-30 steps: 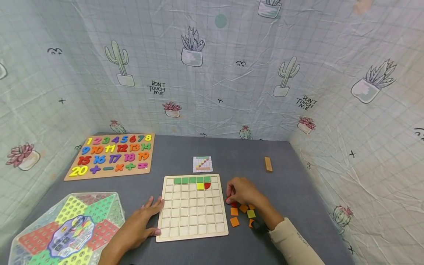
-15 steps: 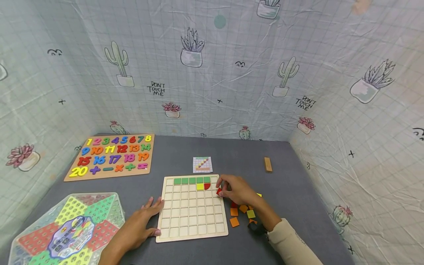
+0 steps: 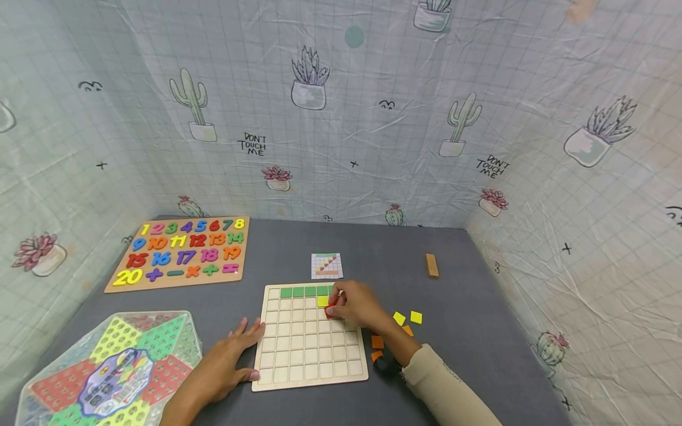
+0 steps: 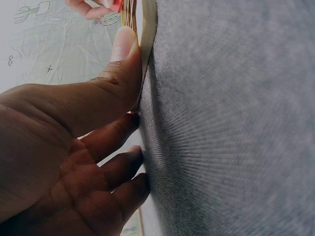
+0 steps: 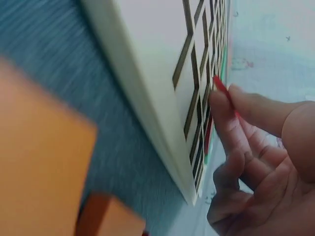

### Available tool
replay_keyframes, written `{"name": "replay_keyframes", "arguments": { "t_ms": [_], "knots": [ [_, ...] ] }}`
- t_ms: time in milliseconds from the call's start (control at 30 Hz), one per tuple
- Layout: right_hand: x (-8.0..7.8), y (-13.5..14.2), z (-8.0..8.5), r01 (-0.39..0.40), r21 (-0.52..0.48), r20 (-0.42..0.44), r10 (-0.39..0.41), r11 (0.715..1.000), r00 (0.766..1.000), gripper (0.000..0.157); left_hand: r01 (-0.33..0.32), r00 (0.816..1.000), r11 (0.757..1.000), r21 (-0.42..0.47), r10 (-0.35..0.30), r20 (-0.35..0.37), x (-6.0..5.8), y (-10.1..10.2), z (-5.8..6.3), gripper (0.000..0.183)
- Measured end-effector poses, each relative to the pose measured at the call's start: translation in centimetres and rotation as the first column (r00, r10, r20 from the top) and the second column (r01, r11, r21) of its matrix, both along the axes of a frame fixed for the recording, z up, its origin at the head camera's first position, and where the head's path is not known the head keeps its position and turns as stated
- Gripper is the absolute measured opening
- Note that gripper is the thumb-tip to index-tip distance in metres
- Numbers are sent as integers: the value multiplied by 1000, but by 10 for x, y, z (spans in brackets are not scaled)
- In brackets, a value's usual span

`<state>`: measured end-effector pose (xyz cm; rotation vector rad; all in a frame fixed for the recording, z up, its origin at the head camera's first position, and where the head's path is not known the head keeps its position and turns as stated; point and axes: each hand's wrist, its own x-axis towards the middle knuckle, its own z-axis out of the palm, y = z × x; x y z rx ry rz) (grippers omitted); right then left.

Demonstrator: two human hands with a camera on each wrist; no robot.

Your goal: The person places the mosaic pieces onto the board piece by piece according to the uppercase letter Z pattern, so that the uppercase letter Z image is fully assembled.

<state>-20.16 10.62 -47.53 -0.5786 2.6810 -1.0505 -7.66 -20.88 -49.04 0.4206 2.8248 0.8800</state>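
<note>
My right hand (image 3: 358, 305) pinches a small red tile (image 3: 330, 311) between thumb and fingertips, close over the upper right part of the wooden grid board (image 3: 298, 340). In the right wrist view the red tile (image 5: 222, 88) is tilted on edge. Green tiles (image 3: 304, 291) fill part of the board's top row, with a yellow tile (image 3: 322, 301) below them. The hand covers the cells just right of the yellow tile in the head view. My left hand (image 3: 224, 358) rests at the board's left edge, fingers spread; its thumb (image 4: 125, 46) touches the edge.
Loose orange tiles (image 3: 377, 342) and yellow tiles (image 3: 416, 318) lie right of the board, partly under my right forearm. A pattern card (image 3: 327, 266) and a small wooden block (image 3: 432, 266) lie farther back. A number board (image 3: 183, 251) and a star-patterned game box (image 3: 119, 373) are at left.
My right hand has picked up the red tile from the loose tiles and carried it left over the board. The left hand stays at the board's edge.
</note>
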Motion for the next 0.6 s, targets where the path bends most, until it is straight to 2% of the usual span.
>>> {"name": "replay_keyframes", "arguments": {
  "t_ms": [167, 300, 600],
  "knots": [
    [0, -11, 0, 56, 62, -13, -56, 996, 998, 19, -1, 1000, 1000, 3, 1, -1, 0, 0, 0, 93],
    [0, -17, -1, 65, 114, -24, -63, 991, 998, 21, -1, 1000, 1000, 8, 1, -2, 0, -1, 1, 93],
    [1, -22, -2, 56, 112, -22, -53, 992, 998, 19, 0, 1000, 1000, 12, 0, 4, 0, -1, 0, 93]
  ]
}}
